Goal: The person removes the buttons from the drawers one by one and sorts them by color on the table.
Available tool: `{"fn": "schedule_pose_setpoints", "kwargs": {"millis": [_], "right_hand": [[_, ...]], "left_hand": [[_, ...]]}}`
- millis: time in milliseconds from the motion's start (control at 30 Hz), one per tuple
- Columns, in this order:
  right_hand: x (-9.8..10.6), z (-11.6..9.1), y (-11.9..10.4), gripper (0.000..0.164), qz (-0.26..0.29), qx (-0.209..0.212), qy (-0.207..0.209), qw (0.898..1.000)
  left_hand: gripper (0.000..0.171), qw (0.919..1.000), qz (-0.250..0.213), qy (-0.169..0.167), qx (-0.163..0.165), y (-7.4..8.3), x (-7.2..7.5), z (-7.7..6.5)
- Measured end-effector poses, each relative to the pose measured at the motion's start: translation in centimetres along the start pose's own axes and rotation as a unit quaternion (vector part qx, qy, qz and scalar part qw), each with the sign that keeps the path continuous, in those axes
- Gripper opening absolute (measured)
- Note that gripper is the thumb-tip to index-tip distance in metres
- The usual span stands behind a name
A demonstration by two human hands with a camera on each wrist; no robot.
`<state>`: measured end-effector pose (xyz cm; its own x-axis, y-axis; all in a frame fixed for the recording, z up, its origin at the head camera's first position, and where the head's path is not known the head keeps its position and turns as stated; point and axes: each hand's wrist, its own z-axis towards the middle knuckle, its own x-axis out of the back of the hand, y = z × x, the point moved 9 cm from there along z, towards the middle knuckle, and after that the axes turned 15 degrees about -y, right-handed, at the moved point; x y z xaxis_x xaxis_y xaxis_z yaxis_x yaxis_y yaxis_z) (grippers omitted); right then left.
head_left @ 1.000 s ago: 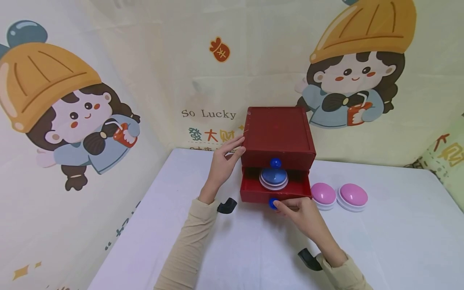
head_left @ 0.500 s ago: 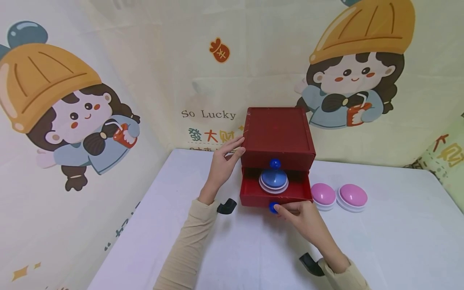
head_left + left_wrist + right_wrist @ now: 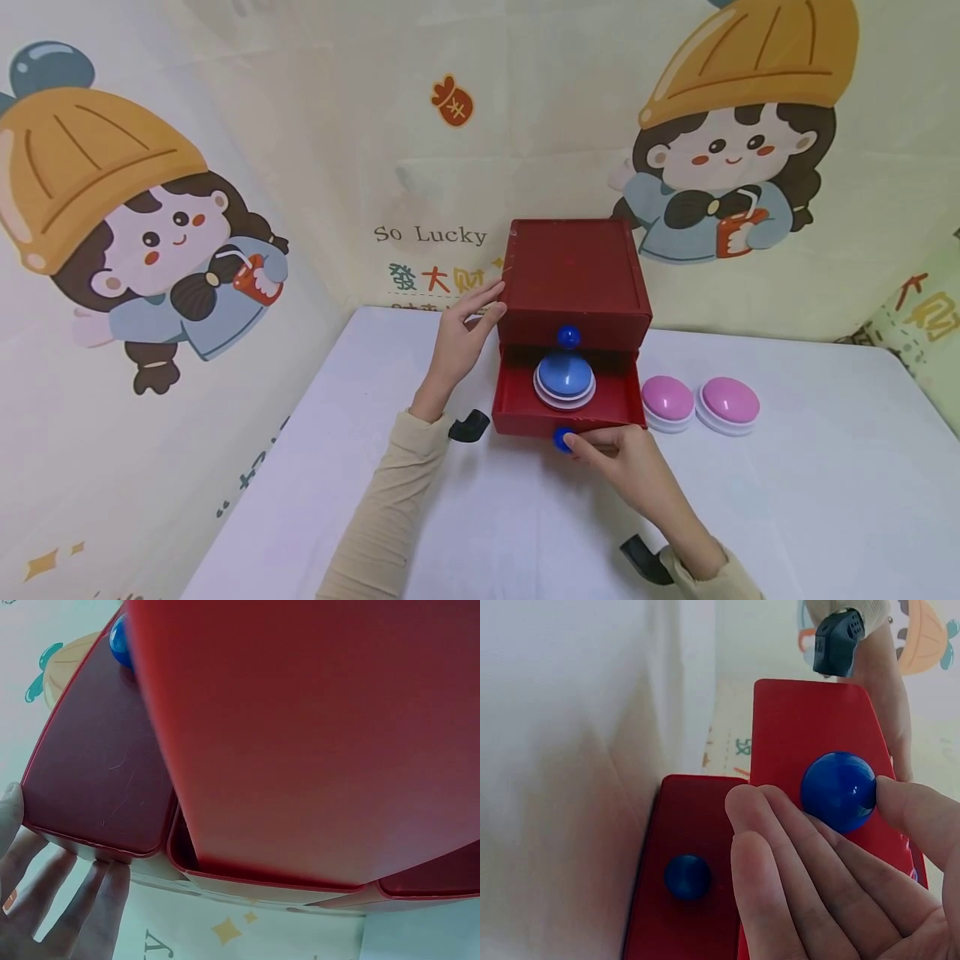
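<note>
A dark red two-drawer box stands on the table, its lower drawer pulled out. My right hand pinches that drawer's blue round knob between thumb and fingers. In the drawer sits a blue dome-topped button on a white base. The upper drawer is shut, with its own blue knob on the front. On the box's left side my left hand rests, fingers extended against the wall, as the left wrist view also shows.
Two pink dome-topped buttons on white bases stand just right of the drawer. A white cloth covers the table. Behind it hangs a printed backdrop. Black wrist-camera mounts jut from both sleeves.
My right hand has drawn the lower drawer farther out toward me, carrying the blue button with it and showing more of the inside. My left hand stays at the box's side.
</note>
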<state>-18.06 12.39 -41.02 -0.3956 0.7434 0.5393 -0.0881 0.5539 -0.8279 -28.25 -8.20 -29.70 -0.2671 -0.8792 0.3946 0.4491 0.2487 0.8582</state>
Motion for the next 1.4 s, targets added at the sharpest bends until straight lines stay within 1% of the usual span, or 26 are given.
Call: {"fn": "schedule_pose_setpoints", "kwargs": {"millis": [167, 333, 633, 700, 767, 867, 933, 1000, 1033, 1233, 1400], "right_hand": [[-0.1, -0.1, -0.1, 0.021, 0.002, 0.003, 0.003, 1.000], [-0.2, -0.2, -0.1, 0.022, 0.001, -0.009, 0.003, 1.000], [-0.5, -0.6, 0.0, 0.024, 0.003, -0.029, 0.000, 1.000], [-0.6, -0.7, 0.1, 0.024, 0.004, -0.032, 0.001, 0.999], [-0.7, -0.8, 0.0, 0.024, 0.007, -0.032, 0.001, 0.999], [-0.7, -0.9, -0.1, 0.024, 0.008, -0.028, 0.003, 1.000], [-0.7, -1.0, -0.2, 0.024, 0.007, -0.026, 0.004, 1.000], [-0.7, -1.0, -0.3, 0.023, 0.004, -0.024, 0.005, 1.000], [-0.7, -1.0, -0.3, 0.023, 0.003, -0.024, 0.004, 1.000], [-0.9, -1.3, -0.4, 0.022, -0.002, -0.027, 0.000, 1.000], [-1.1, -1.6, -0.4, 0.022, -0.002, -0.041, -0.004, 0.999]], "left_hand": [[0.042, 1.0000, 0.000, 0.005, -0.003, -0.3, 0.0, 0.1], [0.042, 1.0000, 0.000, 0.006, -0.002, -0.5, 0.1, 0.1], [0.042, 1.0000, 0.003, 0.006, -0.005, -0.2, 0.2, -0.1], [0.042, 1.0000, -0.001, 0.007, -0.001, -0.5, 0.2, 0.0], [0.042, 0.9999, 0.000, 0.011, -0.006, -1.5, 0.2, 0.2], [0.042, 0.9999, -0.001, 0.012, -0.005, -1.7, 0.2, 0.2], [0.042, 0.9999, -0.001, 0.012, -0.010, -1.5, 0.2, 0.2], [0.042, 0.9999, -0.004, 0.009, -0.005, -0.5, 0.1, 0.1], [0.042, 0.9999, -0.003, 0.008, -0.008, -0.4, 0.1, 0.1], [0.042, 0.9999, -0.008, 0.005, -0.011, -0.3, 0.0, 0.0], [0.042, 0.9999, -0.009, 0.006, -0.005, -0.5, 0.0, 0.1]]}}
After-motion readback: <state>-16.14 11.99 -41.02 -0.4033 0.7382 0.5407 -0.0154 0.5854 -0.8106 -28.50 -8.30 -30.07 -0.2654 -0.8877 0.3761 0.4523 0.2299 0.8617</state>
